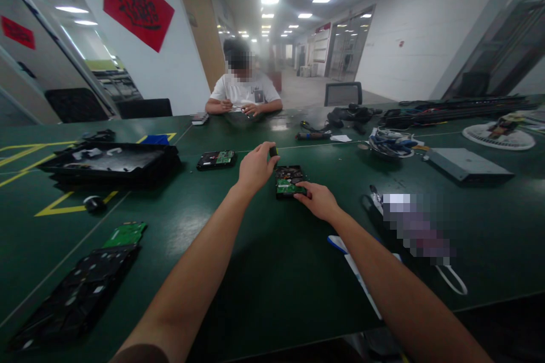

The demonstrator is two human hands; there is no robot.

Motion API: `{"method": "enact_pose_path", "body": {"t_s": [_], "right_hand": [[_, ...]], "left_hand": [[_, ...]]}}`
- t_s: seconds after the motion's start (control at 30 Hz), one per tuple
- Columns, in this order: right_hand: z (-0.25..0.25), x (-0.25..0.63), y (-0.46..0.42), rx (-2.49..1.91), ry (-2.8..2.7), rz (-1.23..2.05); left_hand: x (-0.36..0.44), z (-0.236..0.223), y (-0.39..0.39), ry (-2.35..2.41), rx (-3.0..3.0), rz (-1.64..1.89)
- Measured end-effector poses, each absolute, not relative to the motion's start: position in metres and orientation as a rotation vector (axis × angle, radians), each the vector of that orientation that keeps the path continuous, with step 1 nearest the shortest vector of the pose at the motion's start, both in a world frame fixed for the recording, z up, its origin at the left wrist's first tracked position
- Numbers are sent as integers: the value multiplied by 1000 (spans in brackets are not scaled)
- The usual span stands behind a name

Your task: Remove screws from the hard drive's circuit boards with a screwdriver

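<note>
An opened hard drive (286,174) with a green circuit board lies on the green table in front of me. My right hand (317,199) grips its near right corner, thumb and fingers closed on the edge. Just above its far left side, my left hand (256,167) pinches a small black piece (273,151), whose kind I cannot make out. Left of my hands rests another hard drive (216,159), its green board facing up. Several black drives with a green board (125,234) lie in a row at the near left.
Black plastic trays (110,164) are stacked at the left, near a small round dark object (94,203). To the right are a bowl of cables (389,142), a grey metal box (468,163) and a blurred-out item with a strap (453,279). Another person (244,88) sits across the table (264,295).
</note>
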State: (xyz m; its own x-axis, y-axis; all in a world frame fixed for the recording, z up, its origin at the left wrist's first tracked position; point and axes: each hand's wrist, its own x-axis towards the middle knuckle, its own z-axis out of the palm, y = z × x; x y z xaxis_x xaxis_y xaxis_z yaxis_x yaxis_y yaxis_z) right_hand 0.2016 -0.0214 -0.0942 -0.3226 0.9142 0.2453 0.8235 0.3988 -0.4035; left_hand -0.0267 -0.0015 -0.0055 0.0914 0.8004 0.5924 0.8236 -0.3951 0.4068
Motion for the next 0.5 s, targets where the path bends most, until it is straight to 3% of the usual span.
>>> {"method": "enact_pose_path", "body": {"t_s": [0.3, 0.5], "right_hand": [[-98, 202, -19, -1481, -2218, 290], [-96, 202, -20, -1495, -2218, 306]], "left_hand": [[-25, -7, -2, -1772, -2331, -1520], [-26, -5, -2, -1561, -2489, -1486]]}}
